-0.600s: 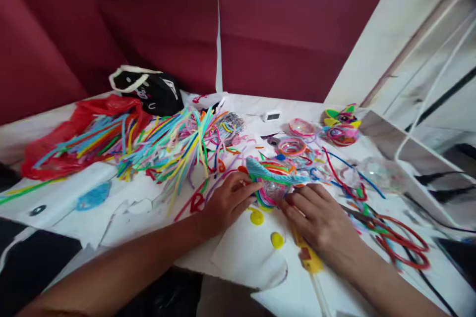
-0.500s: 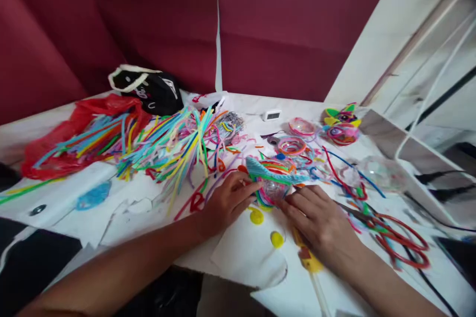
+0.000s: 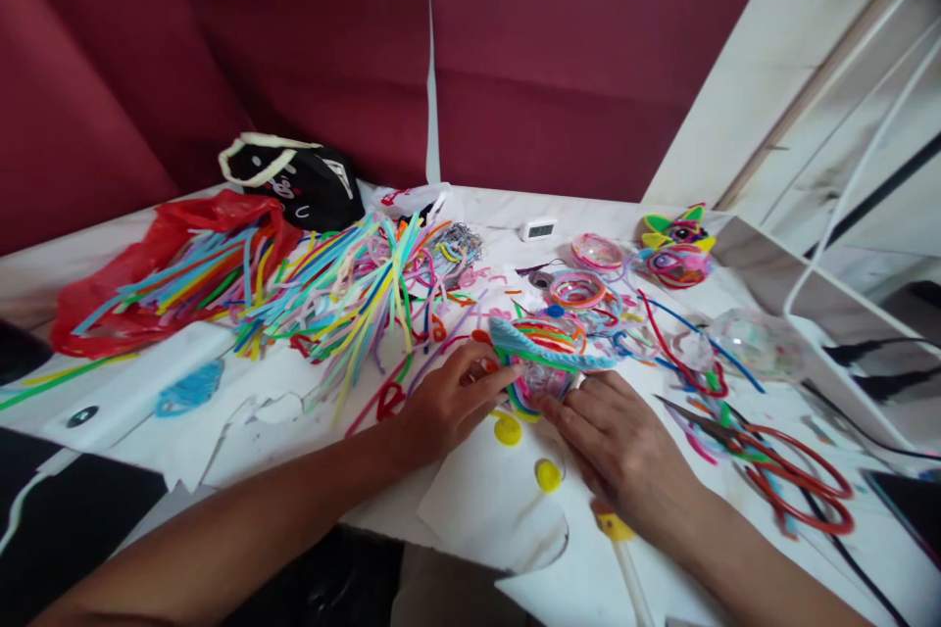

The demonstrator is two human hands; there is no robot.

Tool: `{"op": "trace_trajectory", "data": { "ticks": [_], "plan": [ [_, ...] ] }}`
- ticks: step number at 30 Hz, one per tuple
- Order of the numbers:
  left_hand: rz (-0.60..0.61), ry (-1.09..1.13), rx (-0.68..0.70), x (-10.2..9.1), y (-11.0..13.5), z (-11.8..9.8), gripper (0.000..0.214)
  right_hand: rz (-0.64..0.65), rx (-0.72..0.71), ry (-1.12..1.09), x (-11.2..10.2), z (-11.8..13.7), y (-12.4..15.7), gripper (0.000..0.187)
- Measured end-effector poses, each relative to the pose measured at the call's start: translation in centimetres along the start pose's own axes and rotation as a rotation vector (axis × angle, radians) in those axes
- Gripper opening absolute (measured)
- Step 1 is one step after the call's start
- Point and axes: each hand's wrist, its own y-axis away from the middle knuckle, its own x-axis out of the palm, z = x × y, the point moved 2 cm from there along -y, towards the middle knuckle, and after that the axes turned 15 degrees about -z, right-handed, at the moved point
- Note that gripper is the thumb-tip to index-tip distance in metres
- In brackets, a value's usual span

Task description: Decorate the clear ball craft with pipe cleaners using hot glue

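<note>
Between my two hands is a clear plastic piece wrapped in pipe cleaners (image 3: 542, 380), with orange and green rows on top and a thick light-blue strip along its edge. My left hand (image 3: 457, 399) grips its left side, thumb and fingers closed. From the right, my right hand (image 3: 621, 431) presses closed fingers against its lower right. Two yellow discs (image 3: 507, 429) lie on white paper just below. Partly hidden under my right wrist is a yellow tool, perhaps a glue gun (image 3: 615, 521), with a pale stick at its end.
Red-handled scissors (image 3: 798, 475) lie open at right. Loose pipe cleaners (image 3: 345, 289) and a red plastic bag (image 3: 95, 313) cover the left. Behind are decorated clear cups (image 3: 577, 290), a small digital display (image 3: 538, 230) and a black bag (image 3: 316, 191).
My right hand has shifted slightly, its fingers now lower on the wrapped piece, and it covers more of the yellow tool. My left hand keeps its hold.
</note>
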Motion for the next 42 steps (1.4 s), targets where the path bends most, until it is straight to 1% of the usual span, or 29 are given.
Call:
{"op": "trace_trajectory", "data": {
  "ticks": [5,12,17,23,29,34,39,42],
  "plan": [
    [0.012,0.002,0.023,0.0,0.2,0.1,0.041,0.02,0.072,-0.04,0.1,-0.1,0.5,0.026],
    [0.01,-0.002,0.035,0.1,0.4,0.3,0.043,-0.016,0.109,-0.084,0.0,0.1,0.2,0.025],
    [-0.008,0.017,0.049,0.2,0.4,0.3,0.045,0.002,0.131,-0.086,0.0,0.3,0.1,0.021],
    [0.015,0.001,0.069,0.1,0.1,0.0,0.049,0.041,0.104,-0.035,0.3,0.3,0.2,0.024],
    [0.001,-0.04,0.087,-0.1,-0.5,-0.3,0.039,0.065,0.056,0.027,0.0,0.3,-0.4,0.035],
    [-0.016,-0.109,0.104,-0.2,-0.8,-0.6,0.033,0.111,0.04,0.062,0.1,0.7,-0.4,0.031],
    [0.012,-0.135,0.097,-0.3,-1.0,-0.9,0.032,0.06,0.057,0.03,0.0,0.6,0.1,0.027],
    [0.025,-0.125,0.125,-0.3,-1.2,-0.9,0.032,0.066,0.06,0.014,0.0,0.4,0.2,0.026]
  ]
}}
